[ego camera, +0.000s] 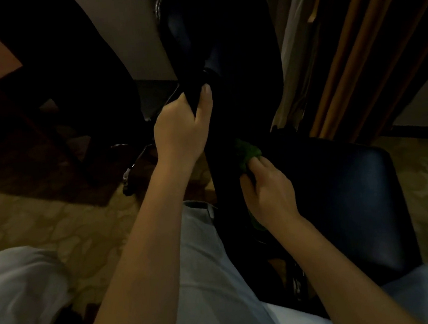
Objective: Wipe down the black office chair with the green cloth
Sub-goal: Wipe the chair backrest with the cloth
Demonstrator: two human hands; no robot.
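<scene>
Nearest to the camera are the person's light blue trousers [204, 267], of smooth cloth. Just beyond them stands the black office chair [341, 188]: its seat is a wide padded cushion with rounded corners and a slightly shiny, leather-like skin. A dark narrow part of it rises up the middle of the view. The right hand [268, 190] holds the green cloth [248, 153], which is soft and crumpled into a bunch. Its fingers [257, 165] are curled round the cloth and press it to the chair where the seat meets the dark upright part. Further up, the left hand [181, 131] grips the edge of this upright part, thumb on one side and fingers on the other. Behind hang folded tan curtains [354, 57], and a patterned carpet [43, 217] covers the floor.
</scene>
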